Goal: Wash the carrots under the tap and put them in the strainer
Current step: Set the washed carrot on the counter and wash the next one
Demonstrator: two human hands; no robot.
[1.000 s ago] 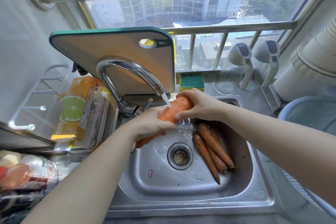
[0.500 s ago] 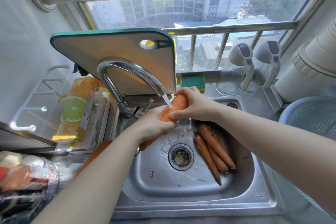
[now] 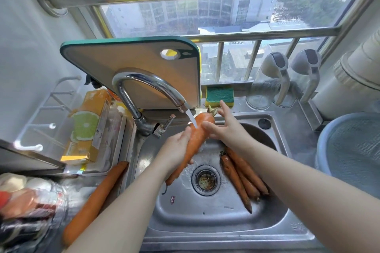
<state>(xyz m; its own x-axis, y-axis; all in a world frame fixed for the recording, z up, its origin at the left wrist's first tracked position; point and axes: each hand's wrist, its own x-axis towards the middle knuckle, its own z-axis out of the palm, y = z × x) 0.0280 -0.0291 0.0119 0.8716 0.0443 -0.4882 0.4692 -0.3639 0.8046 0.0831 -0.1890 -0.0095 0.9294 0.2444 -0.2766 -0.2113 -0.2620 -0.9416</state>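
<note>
Orange and thick, the carrot (image 3: 197,136) slanted over the steel sink (image 3: 205,218) under the tap's (image 3: 144,81) running stream, stalk end up toward the window. The left hand (image 3: 176,151) gripped its lower half, fingers curled round it. The right hand (image 3: 225,128) lay against the thick end — fingers splayed straight, clasping nothing. The blue strainer (image 3: 354,150) stood well off to the right.
</note>
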